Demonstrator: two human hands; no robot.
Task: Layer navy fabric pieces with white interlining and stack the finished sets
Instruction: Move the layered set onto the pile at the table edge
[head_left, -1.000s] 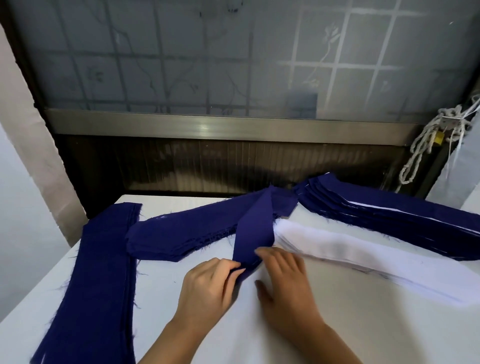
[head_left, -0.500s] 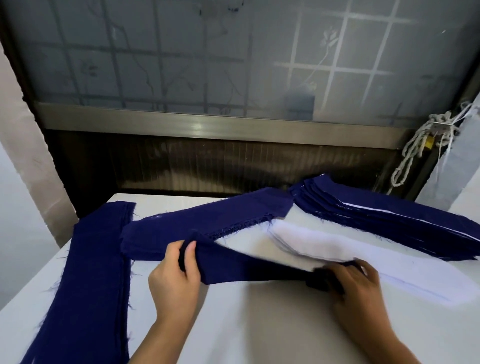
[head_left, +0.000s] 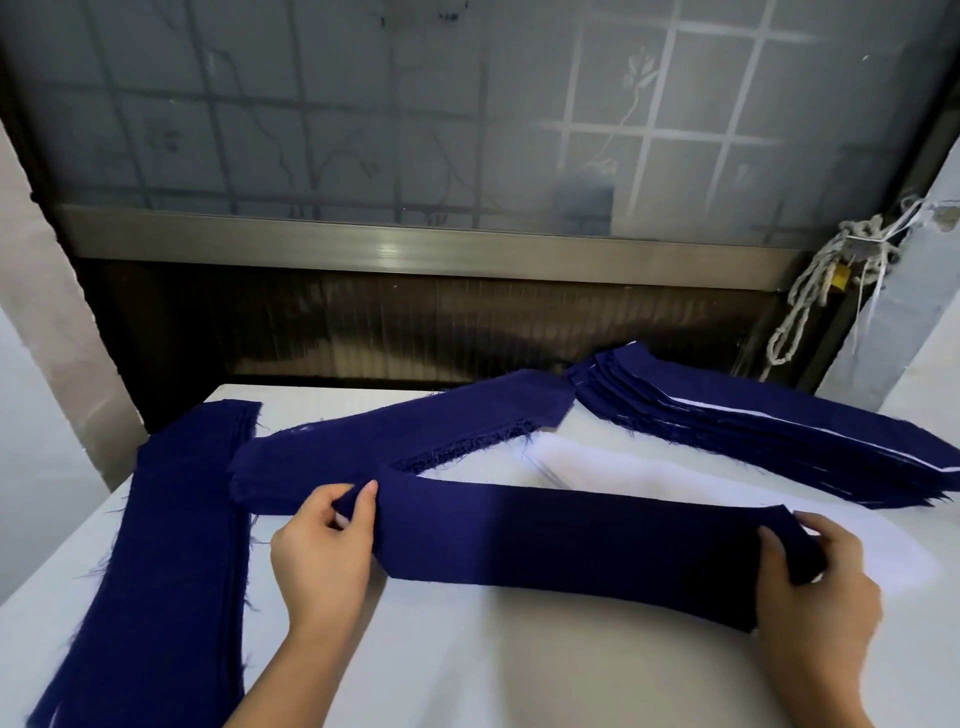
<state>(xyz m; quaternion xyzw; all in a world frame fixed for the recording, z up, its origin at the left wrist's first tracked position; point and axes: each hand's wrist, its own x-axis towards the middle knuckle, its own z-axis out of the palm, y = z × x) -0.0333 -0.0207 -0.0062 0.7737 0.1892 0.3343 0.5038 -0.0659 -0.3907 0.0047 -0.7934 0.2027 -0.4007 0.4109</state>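
A long navy fabric piece (head_left: 561, 535) is stretched between my two hands, lifted just above the white table (head_left: 493, 665). My left hand (head_left: 324, 551) pinches its left end; my right hand (head_left: 815, 587) grips its right end. Behind it lies a pile of white interlining strips (head_left: 613, 467), partly hidden by the held piece. A pile of loose navy pieces (head_left: 395, 441) lies diagonally behind my left hand. At the back right sits a stack of layered navy sets (head_left: 769, 431) with thin white edges showing between layers.
Another pile of navy strips (head_left: 166, 571) runs along the table's left side, reaching the front edge. A dark wall and frosted window (head_left: 415, 130) stand close behind the table. A knotted rope (head_left: 815, 280) hangs at the right.
The navy piece was folded over near the loose pile with both hands together on it; my hands have since moved apart and pulled it out flat across the table.
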